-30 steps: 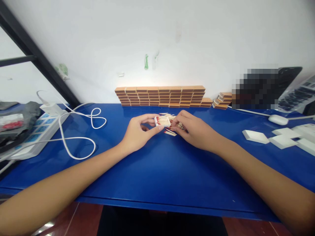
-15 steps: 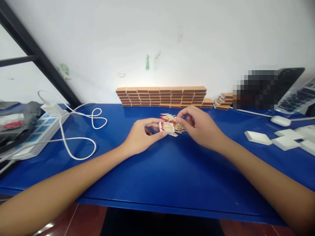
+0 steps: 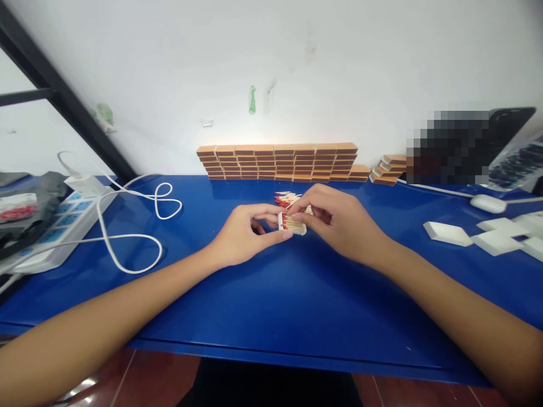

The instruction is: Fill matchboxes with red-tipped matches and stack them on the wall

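Observation:
My left hand [image 3: 241, 234] grips the left end of a small white matchbox tray [image 3: 280, 221] between thumb and fingers. Red-tipped matches [image 3: 293, 225] lie side by side in the tray. Over the tray, my right hand [image 3: 339, 217] is closed in a pinch, its thumb and fingertips on the matches at the upper side. Just behind the tray, a loose pile of matches [image 3: 285, 199] lies on the blue table [image 3: 271, 305], partly hidden by my right hand.
Stacked matchboxes [image 3: 275, 161] form a low wall at the back, with a smaller stack [image 3: 388, 169] to its right. White trays [image 3: 447, 233] lie at the right. A power strip [image 3: 63, 226] and a looping white cable [image 3: 127, 270] occupy the left.
My right hand has moved left, from the loose pile to over the tray. The tray has shifted slightly right and down in view, still in my left hand.

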Demonstrator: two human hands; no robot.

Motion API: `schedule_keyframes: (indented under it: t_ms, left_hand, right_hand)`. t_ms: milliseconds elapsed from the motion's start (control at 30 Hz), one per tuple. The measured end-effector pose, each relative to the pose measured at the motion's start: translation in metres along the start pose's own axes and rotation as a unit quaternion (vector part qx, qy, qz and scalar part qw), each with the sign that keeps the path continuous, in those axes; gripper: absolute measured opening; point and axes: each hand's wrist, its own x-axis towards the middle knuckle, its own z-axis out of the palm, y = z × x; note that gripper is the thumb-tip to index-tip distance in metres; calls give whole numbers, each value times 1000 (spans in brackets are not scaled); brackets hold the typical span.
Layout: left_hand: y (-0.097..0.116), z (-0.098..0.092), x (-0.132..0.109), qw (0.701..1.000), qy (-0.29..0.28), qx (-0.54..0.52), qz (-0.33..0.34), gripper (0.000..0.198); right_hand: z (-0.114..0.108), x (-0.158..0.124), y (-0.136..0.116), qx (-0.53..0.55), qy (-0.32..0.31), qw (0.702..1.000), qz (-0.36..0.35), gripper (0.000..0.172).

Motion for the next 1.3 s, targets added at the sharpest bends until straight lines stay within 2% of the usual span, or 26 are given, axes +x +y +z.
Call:
schedule_keyframes:
  t_ms: [167,367,533,700,867,1033,1167,1300]
  left_hand:
    - [1,-2,0,1000,-27,-9,-6,41]
    - [1,-3,0,999,-31,16,-6,38]
    - [-2,-2,-2,996,-1,87,17,36]
    - [-3,-2,-4,986,13,166,33,36]
    - [-1,-5,-1,973,-26,219,70,33]
    - [0,-7,-1,963,-19,238,127,50]
    - [-1,-6,-4,955,-46,244,164,35]
    - [-4,-4,-5,948,-49,252,186,33]
  right_hand:
    - [1,-1,-7,33,-35,999,-13,9]
    - [5,-3,-6,55,-86,995,-4,11]
    - [3,-4,-3,30,-53,998,-5,12]
    - [-2,-2,-3,8,-67,998,-11,13]
    - [-13,2,7,-53,-22,998,13,12]
    - [-19,4,18,-114,-31,993,3,11]
    - [-24,6,22,-121,-19,992,17,15]
    - [-26,8,24,-124,-9,992,32,15]
